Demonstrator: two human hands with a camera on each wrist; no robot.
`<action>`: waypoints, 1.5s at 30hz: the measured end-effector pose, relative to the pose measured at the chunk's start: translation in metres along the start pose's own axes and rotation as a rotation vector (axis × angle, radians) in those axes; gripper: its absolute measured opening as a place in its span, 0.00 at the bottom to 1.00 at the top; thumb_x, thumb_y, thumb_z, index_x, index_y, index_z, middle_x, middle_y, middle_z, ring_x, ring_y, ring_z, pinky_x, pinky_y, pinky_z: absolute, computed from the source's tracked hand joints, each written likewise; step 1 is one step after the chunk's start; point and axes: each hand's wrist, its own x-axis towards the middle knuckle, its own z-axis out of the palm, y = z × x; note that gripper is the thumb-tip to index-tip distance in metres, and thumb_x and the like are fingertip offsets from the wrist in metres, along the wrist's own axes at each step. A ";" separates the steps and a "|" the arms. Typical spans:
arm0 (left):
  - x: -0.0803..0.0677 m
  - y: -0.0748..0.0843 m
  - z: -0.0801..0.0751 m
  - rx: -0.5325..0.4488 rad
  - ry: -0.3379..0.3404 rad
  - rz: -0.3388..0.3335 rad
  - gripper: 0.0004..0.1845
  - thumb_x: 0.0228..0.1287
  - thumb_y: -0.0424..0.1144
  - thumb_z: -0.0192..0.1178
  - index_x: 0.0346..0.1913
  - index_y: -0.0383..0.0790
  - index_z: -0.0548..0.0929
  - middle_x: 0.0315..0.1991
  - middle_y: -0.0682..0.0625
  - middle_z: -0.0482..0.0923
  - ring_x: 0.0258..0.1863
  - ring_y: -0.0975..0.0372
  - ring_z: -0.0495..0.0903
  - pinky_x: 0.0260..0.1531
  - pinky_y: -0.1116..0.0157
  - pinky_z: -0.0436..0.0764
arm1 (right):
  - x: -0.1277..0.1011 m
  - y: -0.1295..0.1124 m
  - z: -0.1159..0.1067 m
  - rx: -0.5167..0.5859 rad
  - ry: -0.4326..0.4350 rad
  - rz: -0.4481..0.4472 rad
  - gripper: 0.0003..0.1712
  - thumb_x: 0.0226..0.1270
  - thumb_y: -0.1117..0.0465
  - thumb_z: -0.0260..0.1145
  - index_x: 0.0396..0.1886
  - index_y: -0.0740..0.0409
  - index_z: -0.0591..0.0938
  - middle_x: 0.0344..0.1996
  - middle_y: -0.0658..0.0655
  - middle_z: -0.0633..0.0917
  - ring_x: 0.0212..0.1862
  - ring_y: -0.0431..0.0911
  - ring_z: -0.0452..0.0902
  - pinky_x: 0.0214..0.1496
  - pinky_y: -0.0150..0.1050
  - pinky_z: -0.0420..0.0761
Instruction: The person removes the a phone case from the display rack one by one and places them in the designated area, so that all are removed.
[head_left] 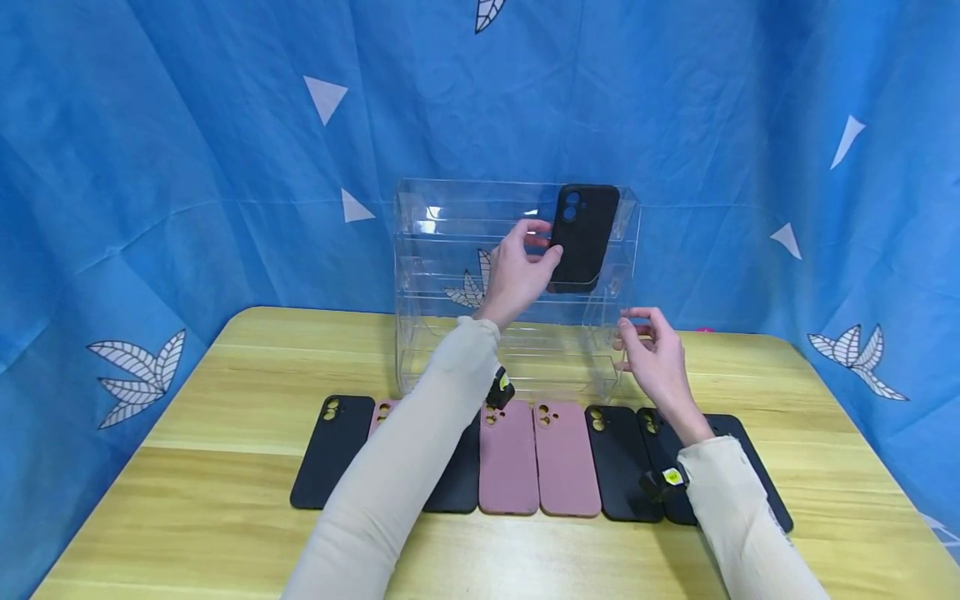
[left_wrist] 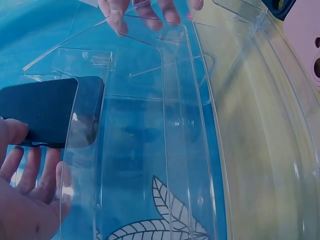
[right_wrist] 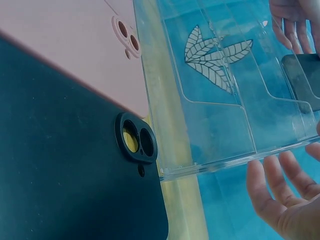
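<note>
A black phone case [head_left: 587,233] stands upright at the right end of the upper tier of a clear acrylic display stand [head_left: 450,190], its bottom behind the tier's clear lip. My left hand [head_left: 521,271] holds the case at its left edge, and in the left wrist view the thumb [left_wrist: 15,131] lies on its face. By the stand's right side is my right hand [head_left: 656,358], fingers loosely bent. The right wrist view shows its fingertips [right_wrist: 255,170] right at the stand's side edge, with no case in the hand.
A row of phone cases lies flat before the stand: black cases [head_left: 333,450] and pink cases [head_left: 567,458], some overlapped by my sleeves. The wooden table [head_left: 225,400] ends at a blue patterned curtain [head_left: 225,167] behind the stand.
</note>
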 end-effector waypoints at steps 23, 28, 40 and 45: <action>-0.002 -0.004 -0.005 -0.122 0.074 0.110 0.14 0.74 0.39 0.61 0.59 0.44 0.79 0.52 0.46 0.83 0.49 0.57 0.84 0.52 0.61 0.84 | 0.000 0.001 0.000 -0.005 -0.007 -0.004 0.27 0.82 0.45 0.51 0.69 0.57 0.71 0.52 0.66 0.80 0.40 0.32 0.82 0.36 0.34 0.89; -0.002 -0.002 -0.006 -0.181 0.100 0.163 0.15 0.74 0.37 0.62 0.59 0.41 0.79 0.51 0.46 0.84 0.50 0.58 0.83 0.52 0.65 0.84 | 0.000 0.001 0.001 -0.002 -0.007 -0.006 0.27 0.82 0.45 0.51 0.68 0.57 0.72 0.52 0.66 0.80 0.41 0.32 0.82 0.36 0.34 0.89; -0.010 -0.005 -0.016 -0.314 0.093 0.185 0.18 0.72 0.32 0.62 0.62 0.41 0.78 0.50 0.41 0.85 0.46 0.55 0.86 0.47 0.65 0.85 | 0.000 0.002 0.002 -0.015 -0.002 0.001 0.28 0.82 0.44 0.51 0.68 0.57 0.71 0.52 0.66 0.80 0.44 0.42 0.84 0.35 0.33 0.89; -0.015 -0.008 -0.020 -0.306 0.103 0.179 0.18 0.72 0.32 0.62 0.62 0.42 0.78 0.49 0.42 0.86 0.45 0.56 0.86 0.48 0.59 0.86 | 0.000 0.000 0.001 -0.014 0.000 -0.002 0.28 0.81 0.44 0.52 0.68 0.57 0.72 0.52 0.66 0.81 0.42 0.38 0.83 0.35 0.33 0.89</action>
